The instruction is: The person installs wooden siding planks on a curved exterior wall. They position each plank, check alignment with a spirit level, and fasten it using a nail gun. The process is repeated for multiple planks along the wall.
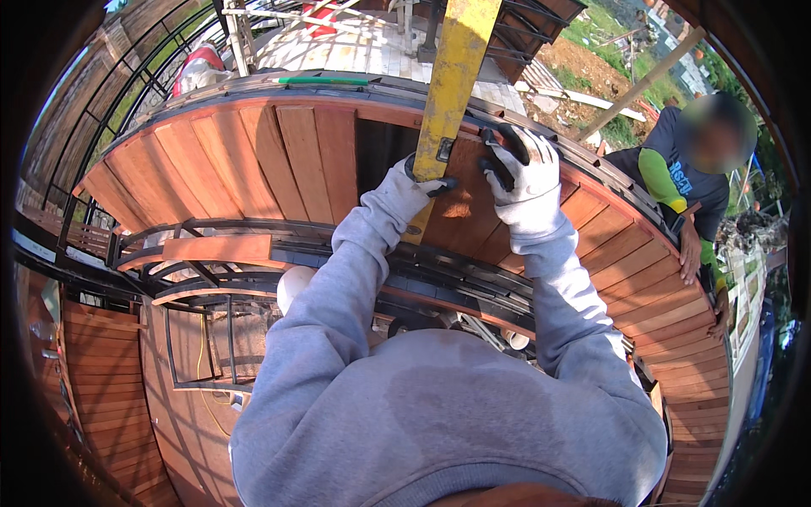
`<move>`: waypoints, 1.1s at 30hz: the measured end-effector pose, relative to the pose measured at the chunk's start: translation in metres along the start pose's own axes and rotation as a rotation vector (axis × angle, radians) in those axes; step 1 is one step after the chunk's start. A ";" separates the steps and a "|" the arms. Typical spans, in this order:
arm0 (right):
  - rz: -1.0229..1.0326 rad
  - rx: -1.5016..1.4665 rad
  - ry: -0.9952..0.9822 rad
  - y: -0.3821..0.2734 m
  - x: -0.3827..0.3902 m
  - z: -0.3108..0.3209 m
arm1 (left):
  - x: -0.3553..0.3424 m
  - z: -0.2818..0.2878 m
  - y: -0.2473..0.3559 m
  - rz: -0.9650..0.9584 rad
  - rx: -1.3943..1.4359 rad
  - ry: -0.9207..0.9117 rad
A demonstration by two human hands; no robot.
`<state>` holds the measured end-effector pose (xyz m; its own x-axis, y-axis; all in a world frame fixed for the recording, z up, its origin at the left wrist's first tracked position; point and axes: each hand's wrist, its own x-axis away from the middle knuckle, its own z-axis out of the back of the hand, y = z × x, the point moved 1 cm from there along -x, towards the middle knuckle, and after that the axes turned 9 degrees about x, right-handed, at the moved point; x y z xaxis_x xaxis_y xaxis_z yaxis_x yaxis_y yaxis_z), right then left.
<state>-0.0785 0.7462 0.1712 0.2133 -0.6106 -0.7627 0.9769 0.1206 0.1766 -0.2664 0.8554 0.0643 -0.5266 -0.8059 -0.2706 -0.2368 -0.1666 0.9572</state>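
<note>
My left hand [414, 191], in a white and black work glove, is closed round the lower part of a long yellow spirit level [450, 72]. The thumb lies across its face. The level stands across a curved row of reddish-brown wooden planks [241, 165], beside a dark gap [382, 156]. To the right of the level is a darker brown plank [463, 173]. My right hand [524, 165], gloved alike, is over the planks near their far edge, fingers bent and apart. Nothing shows in it; whether its fingertips touch the wood is hard to tell.
A co-worker [688, 160] leans over the planks at the right, one hand [690, 252] on the edge. A loose board [218, 248] rests on the black metal frame [296, 230]. A green strip [323, 81] lies along the far rim. Bare ground drops away beyond.
</note>
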 end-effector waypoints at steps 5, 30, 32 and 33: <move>-0.026 0.021 -0.017 0.001 0.004 0.008 | 0.006 -0.007 -0.017 0.021 0.035 -0.029; 0.030 -0.004 0.022 0.000 -0.005 0.006 | 0.054 0.012 -0.110 0.198 -0.139 -0.012; 0.030 -0.002 0.013 0.000 -0.004 0.006 | 0.055 0.013 -0.113 0.226 -0.105 0.009; 0.026 -0.002 -0.001 0.001 -0.003 0.005 | 0.055 0.014 -0.113 0.239 -0.089 0.019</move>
<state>-0.0784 0.7446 0.1769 0.2383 -0.6080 -0.7573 0.9711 0.1378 0.1950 -0.2796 0.8375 -0.0604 -0.5434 -0.8388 -0.0347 -0.0347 -0.0189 0.9992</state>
